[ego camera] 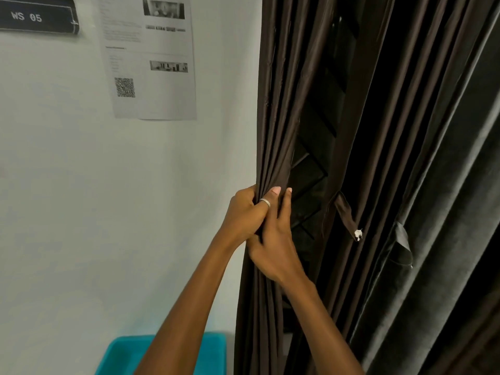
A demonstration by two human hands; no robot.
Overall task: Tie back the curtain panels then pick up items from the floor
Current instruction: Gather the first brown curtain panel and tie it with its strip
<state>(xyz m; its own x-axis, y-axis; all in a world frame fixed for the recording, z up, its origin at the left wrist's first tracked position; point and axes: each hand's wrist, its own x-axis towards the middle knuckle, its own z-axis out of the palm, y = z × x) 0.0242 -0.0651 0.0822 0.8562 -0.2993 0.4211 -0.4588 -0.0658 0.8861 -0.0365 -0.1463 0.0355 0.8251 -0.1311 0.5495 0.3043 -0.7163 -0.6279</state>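
Observation:
A dark brown curtain panel (276, 109) hangs beside the white wall, its folds bunched together at mid height. My left hand (244, 212), a ring on one finger, is clenched on the bunched folds at the panel's left edge. My right hand (273, 247) grips the same bundle just below and to the right, fingers wrapped round the fabric. A brown tie-back strap (347, 215) with a small white end dangles loose to the right of my hands. Further right hangs a second, greyer panel (438, 185). Behind the gap I see dark slats.
A teal plastic bin (213, 350) stands on the floor below my arms, against the wall. A printed sheet with a QR code (151, 58) and a dark sign reading WS 05 (38, 14) are fixed on the wall at upper left.

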